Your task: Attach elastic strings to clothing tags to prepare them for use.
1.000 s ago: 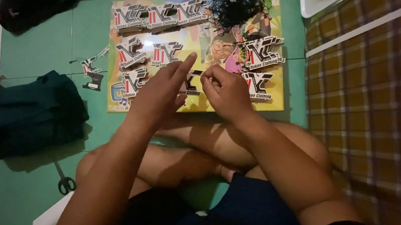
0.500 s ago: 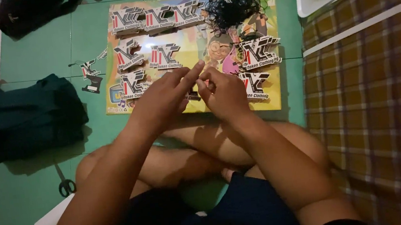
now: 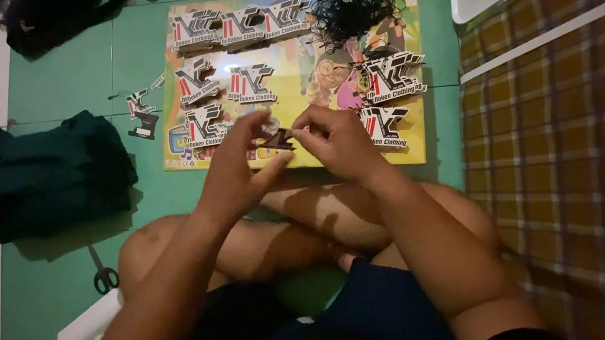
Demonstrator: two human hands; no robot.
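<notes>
Green tiled floor [image 3: 64,75] fills the view, a plaid cloth [image 3: 575,162] runs down the right side, and a dark green bundle of fabric [image 3: 30,178] lies at the left. Ahead sits a yellow cartoon board [image 3: 307,78] carrying cut-out tags [image 3: 390,76]: I count about eight on it, plus one tag [image 3: 142,112] off on the floor just beside its left edge. A tangle of black strings [image 3: 353,12] rests on the board's top. One pair of scissors [image 3: 104,272] and one white bottle [image 3: 89,332] lie near the left knee. Both hands meet above the board's near edge: the left hand [image 3: 238,173] and the right hand [image 3: 341,139] pinch one small dark tag piece [image 3: 278,138] between fingertips. That grip looks thin, so the piece could slip and drop among the others, or bend if pulled unevenly.
</notes>
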